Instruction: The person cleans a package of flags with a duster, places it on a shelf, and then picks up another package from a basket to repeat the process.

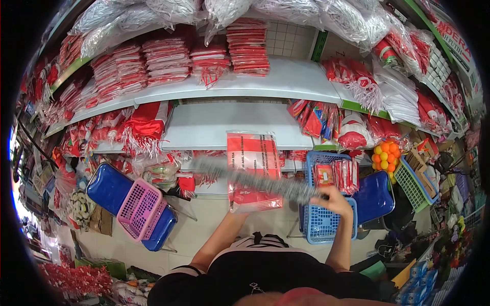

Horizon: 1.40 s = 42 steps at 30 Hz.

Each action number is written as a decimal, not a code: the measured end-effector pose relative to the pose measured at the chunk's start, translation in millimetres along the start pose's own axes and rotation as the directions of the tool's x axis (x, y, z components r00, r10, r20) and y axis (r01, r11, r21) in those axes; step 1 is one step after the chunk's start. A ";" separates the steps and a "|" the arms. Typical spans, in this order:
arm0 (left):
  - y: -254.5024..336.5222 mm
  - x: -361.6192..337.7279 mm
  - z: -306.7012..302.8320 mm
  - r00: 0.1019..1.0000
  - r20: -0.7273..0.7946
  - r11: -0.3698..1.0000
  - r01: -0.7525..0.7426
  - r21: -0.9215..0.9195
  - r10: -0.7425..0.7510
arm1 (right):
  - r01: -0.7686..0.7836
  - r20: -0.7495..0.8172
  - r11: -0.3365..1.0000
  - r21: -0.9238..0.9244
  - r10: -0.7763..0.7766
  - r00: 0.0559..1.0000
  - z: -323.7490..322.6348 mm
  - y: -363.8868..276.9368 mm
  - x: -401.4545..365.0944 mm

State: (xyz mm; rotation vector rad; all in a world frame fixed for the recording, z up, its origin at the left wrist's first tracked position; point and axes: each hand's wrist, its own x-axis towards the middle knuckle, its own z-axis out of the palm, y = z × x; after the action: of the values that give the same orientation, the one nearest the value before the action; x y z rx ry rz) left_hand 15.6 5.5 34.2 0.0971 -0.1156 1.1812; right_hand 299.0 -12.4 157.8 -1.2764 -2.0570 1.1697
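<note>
Before white shelves point(232, 125), right hand point(334, 200) curls fingers round dark handle point(318, 198) of long grey thing point(278, 186), blurred, crossing before red packet point(255, 153). Left hand point(236, 218) mostly behind packet, finger state cannot be told. Pink basket point(159, 213) on blue stool point(105, 186).

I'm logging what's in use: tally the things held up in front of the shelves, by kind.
Flat red plastic-wrapped pack: 1
Long grey duster-like tool, motion-blurred, in the right hand: 1
Total: 2
</note>
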 end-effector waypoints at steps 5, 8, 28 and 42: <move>-0.2 -0.7 0.4 1.000 0.012 1.000 -0.006 0.000 0.006 | -0.025 -0.104 0.998 -0.062 0.019 0.994 -6.7 1.6 -2.1; -0.7 -0.9 -2.9 1.000 0.012 1.000 -0.009 -0.013 0.009 | 0.018 0.278 0.998 -0.064 0.000 0.961 -7.1 -10.4 -6.9; 0.9 -1.4 15.2 0.975 -0.149 0.983 -0.151 0.106 0.166 | -0.210 -0.702 0.817 -0.537 -0.296 0.648 -148.2 53.7 151.2; 78.1 55.2 41.0 0.932 0.010 0.885 -0.347 0.312 0.362 | 0.026 -0.316 0.996 0.086 0.002 0.949 -34.2 -35.4 228.4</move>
State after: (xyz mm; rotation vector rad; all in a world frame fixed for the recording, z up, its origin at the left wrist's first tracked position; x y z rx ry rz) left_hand -37.5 79.9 83.7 0.3351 0.1019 1.5630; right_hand 198.6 195.7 192.9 -1.3110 -1.7579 0.9677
